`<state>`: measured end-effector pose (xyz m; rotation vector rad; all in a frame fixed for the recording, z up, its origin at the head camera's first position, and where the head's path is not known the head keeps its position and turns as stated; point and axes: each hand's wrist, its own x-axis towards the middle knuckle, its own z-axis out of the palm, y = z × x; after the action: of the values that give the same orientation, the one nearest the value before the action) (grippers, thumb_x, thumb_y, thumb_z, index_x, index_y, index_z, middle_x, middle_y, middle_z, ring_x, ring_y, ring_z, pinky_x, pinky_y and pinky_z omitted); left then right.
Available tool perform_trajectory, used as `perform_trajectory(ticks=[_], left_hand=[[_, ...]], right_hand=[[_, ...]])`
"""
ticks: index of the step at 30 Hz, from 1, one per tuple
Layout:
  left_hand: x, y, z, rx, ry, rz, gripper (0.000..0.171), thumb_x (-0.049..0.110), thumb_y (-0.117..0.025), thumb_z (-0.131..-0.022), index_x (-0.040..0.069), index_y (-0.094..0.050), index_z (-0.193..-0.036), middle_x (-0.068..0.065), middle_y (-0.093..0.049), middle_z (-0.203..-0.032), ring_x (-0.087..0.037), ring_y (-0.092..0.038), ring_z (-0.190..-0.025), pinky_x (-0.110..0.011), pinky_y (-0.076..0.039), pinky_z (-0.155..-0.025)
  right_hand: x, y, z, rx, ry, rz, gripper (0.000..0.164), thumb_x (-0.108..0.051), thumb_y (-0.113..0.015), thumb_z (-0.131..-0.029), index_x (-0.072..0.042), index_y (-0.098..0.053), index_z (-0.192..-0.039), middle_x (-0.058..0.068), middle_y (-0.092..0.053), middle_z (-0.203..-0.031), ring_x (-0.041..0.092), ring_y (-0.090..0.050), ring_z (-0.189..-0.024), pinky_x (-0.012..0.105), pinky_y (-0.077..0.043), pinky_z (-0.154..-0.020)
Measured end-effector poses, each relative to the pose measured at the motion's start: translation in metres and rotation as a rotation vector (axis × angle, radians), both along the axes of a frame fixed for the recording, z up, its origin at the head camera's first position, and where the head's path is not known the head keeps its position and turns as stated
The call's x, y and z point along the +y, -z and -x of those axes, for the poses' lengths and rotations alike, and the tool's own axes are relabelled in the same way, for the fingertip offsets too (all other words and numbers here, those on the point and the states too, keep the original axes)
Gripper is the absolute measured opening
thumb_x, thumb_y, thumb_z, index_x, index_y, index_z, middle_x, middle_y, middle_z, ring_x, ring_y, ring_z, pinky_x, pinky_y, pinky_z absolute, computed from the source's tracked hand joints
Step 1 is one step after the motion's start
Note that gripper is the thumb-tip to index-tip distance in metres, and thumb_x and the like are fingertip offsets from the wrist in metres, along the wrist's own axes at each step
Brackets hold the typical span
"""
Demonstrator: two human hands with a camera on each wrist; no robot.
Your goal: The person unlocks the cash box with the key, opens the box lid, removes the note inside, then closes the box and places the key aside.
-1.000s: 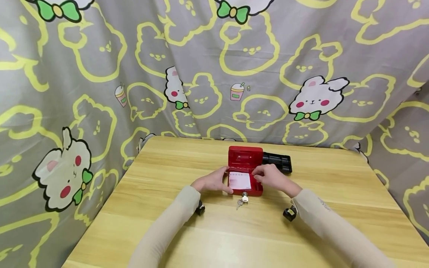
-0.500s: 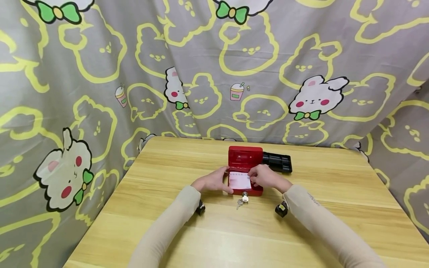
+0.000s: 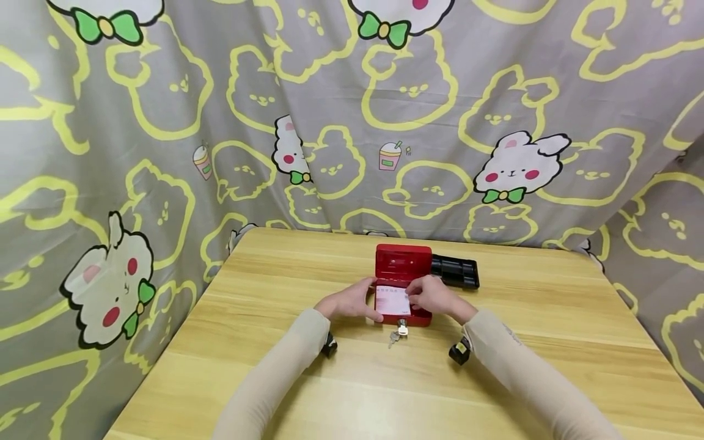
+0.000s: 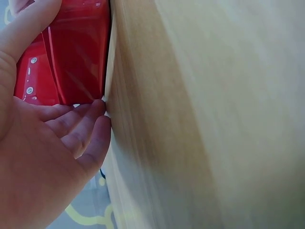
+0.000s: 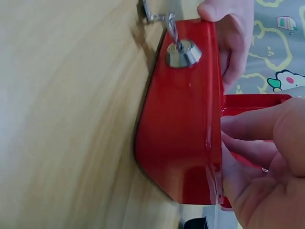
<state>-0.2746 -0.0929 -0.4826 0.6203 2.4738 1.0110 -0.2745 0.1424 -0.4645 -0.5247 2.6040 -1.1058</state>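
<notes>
A small red cash box (image 3: pixel 403 261) stands with its lid raised. Inside lies pink-and-white printed paper (image 3: pixel 392 300), resembling a banknote. My left hand (image 3: pixel 352 302) grips the box's left side, thumb at the front edge and fingers toward the back; the left wrist view shows those fingertips against the red metal (image 4: pixel 78 57). My right hand (image 3: pixel 436 297) reaches in from the right, fingertips at the paper's right edge. In the right wrist view the box wall (image 5: pixel 176 129) hides the fingertips, so a pinch cannot be confirmed. A key sits in the front lock (image 5: pixel 183 53).
Another key (image 3: pixel 394 337) hangs in front of the box, on the wooden table (image 3: pixel 374 391). Behind my right hand lies a black compartment tray (image 3: pixel 456 272). A patterned grey curtain (image 3: pixel 330 91) closes off the back and sides.
My right hand has moved left, from the box's right side to the paper's right edge. My left hand keeps its hold. The head view has tilted slightly.
</notes>
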Motion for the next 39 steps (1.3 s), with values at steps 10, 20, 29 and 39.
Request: perform_trajectory(ticks=[10,20,29,39], left_hand=[[-0.002,-0.003,0.001,0.003,-0.003,0.013,0.108,0.037,-0.082,-0.072,0.002,-0.016,-0.15,-0.013,-0.022,-0.153,-0.023,-0.022,-0.139,-0.036,-0.02,-0.112],[0.0,-0.005,0.0,0.001,0.0,0.011,0.106,0.035,-0.082,-0.073,0.001,-0.016,-0.149,-0.014,-0.023,-0.153,-0.024,-0.022,-0.139,-0.038,-0.021,-0.112],[0.0,-0.004,-0.001,-0.009,0.005,0.014,0.104,0.034,-0.082,-0.073,0.002,-0.017,-0.149,-0.013,-0.025,-0.152,-0.023,-0.024,-0.138,-0.037,-0.022,-0.112],[0.0,-0.005,0.0,0.0,0.012,0.013,0.102,0.035,-0.081,-0.073,0.001,-0.02,-0.148,-0.014,-0.03,-0.149,-0.023,-0.03,-0.135,-0.039,-0.025,-0.11]], right_hand=[[-0.002,-0.002,-0.006,-0.064,0.114,0.095,0.015,0.003,-0.061,-0.087,0.009,-0.067,-0.099,0.013,-0.065,-0.088,0.019,-0.068,-0.07,0.03,-0.056,-0.063],[-0.006,-0.006,-0.011,0.024,0.101,-0.014,0.012,-0.003,-0.064,-0.087,0.004,-0.07,-0.095,0.01,-0.066,-0.086,0.016,-0.066,-0.067,0.028,-0.055,-0.062],[-0.004,0.0,-0.01,-0.056,0.182,0.184,0.013,0.0,-0.064,-0.086,0.006,-0.069,-0.097,0.017,-0.064,-0.099,0.017,-0.067,-0.073,0.032,-0.056,-0.07],[-0.007,0.006,-0.004,-0.096,0.074,0.226,0.018,-0.002,-0.068,-0.083,0.001,-0.071,-0.1,0.011,-0.064,-0.089,0.016,-0.062,-0.071,0.031,-0.056,-0.069]])
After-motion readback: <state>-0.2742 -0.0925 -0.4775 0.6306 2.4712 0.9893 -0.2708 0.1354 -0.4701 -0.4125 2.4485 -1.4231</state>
